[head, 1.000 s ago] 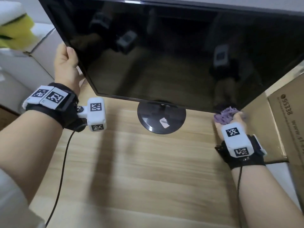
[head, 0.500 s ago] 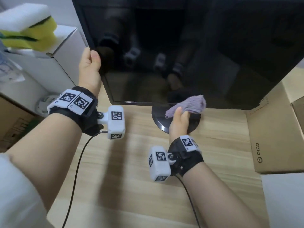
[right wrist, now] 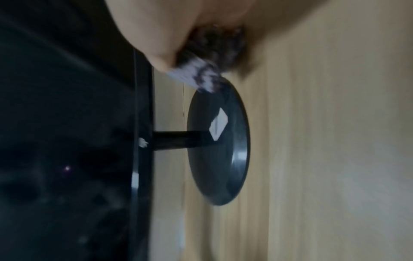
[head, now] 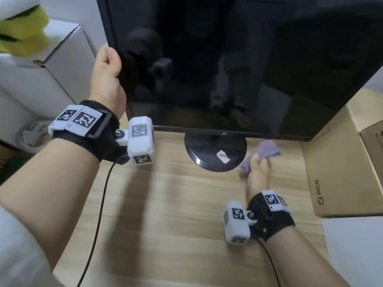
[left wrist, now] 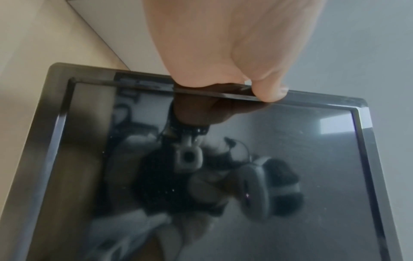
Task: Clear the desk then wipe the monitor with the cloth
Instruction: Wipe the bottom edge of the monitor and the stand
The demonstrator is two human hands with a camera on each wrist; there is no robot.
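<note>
One monitor stands on the counter. Two hands: the left hand grips its left edge; the right hand clutches one purple cloth (beside the round base).

A wide black flat-panel monitor with a dark, glossy, reflective screen is seen upright on a round black base set on the pale wooden tabletop. A small crumpled lilac-grey cloth is held just under the screen's lower edge, beside the base's right rim.
</note>
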